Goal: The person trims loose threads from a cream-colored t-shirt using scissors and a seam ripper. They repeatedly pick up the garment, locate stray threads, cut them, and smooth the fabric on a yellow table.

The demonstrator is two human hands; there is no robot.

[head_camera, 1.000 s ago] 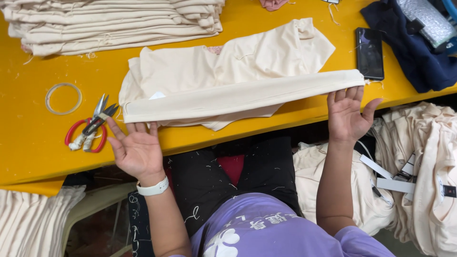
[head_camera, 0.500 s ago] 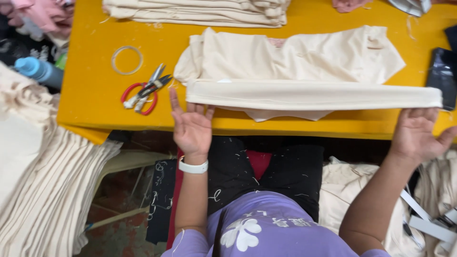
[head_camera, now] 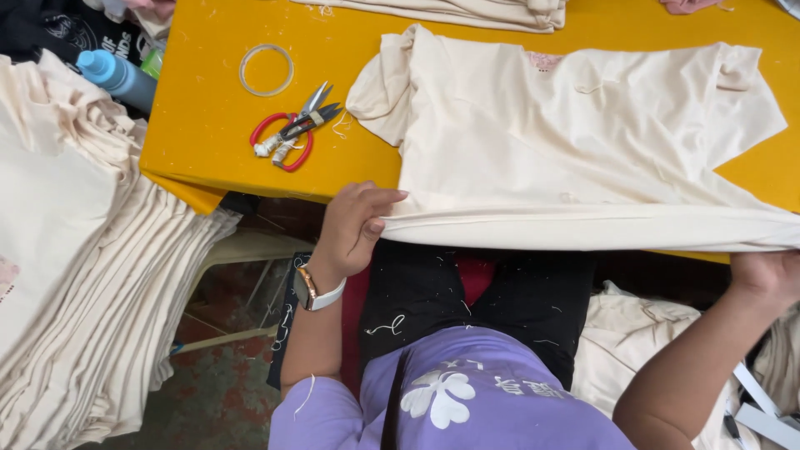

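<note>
Both hands, flat and open before, now grip the folded near edge of the cream garment (head_camera: 575, 150) on the yellow table (head_camera: 200, 142). Left hand (head_camera: 354, 229) has fingers curled shut on the fold; right hand (head_camera: 771, 275) clasps its far end. Red-handled snips (head_camera: 292, 133) lie nearby.

the right hand (head_camera: 767, 275) fingers hide under the cream garment (head_camera: 583, 142); the frame edge cuts its right end.
</note>
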